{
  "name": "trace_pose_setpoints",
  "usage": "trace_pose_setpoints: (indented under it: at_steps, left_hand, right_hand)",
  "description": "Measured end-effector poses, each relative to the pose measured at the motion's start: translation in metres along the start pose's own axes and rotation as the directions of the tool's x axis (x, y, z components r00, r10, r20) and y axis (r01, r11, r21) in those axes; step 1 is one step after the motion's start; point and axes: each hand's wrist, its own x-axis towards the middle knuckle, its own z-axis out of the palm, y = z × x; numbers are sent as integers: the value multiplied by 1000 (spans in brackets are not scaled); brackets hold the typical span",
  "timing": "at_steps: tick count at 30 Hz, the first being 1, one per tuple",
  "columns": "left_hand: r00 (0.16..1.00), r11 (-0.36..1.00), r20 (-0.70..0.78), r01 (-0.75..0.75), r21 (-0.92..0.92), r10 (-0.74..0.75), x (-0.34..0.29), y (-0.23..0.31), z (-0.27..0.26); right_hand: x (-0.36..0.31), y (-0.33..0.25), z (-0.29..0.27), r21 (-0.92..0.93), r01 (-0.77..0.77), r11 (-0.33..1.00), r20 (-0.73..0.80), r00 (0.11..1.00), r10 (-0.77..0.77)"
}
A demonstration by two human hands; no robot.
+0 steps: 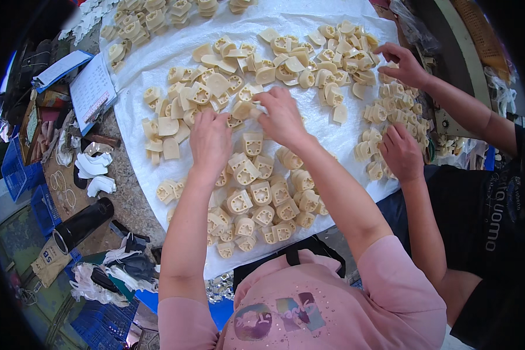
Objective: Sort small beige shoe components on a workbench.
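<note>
My right hand (281, 115) is closed around a cream plastic part (243, 109), one flat tongue-shaped piece with a hollow end. Just left of it, my left hand (210, 140) has its fingers curled down at the edge of the loose heap (217, 85); what lies under its fingertips is mostly hidden. Closer to me, between my forearms, similar parts (252, 198) stand in packed rows, their hollow, holed ends facing up. All of them rest on a white plastic sheet (135, 137).
On the right a co-worker's two hands (403, 153) touch more cream parts (396, 108). Further stacks (151, 17) sit at the far edge. Left of the sheet lie a clipboard (64, 69), papers (92, 90), white curved pieces (93, 165), a black cylinder (83, 224) and blue crates (102, 321).
</note>
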Motion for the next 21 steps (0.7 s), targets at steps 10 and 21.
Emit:
trace_pose_setpoints:
  at_steps: [10, 21]
  left_hand:
    - [996, 998, 77, 56, -17, -55, 2, -4, 16]
    - [977, 998, -210, -31, 57, 42, 22, 12, 21]
  right_hand:
    - [-2, 22, -11, 212, 125, 969, 31, 990, -135]
    - [31, 16, 9, -135, 190, 973, -102, 974, -204]
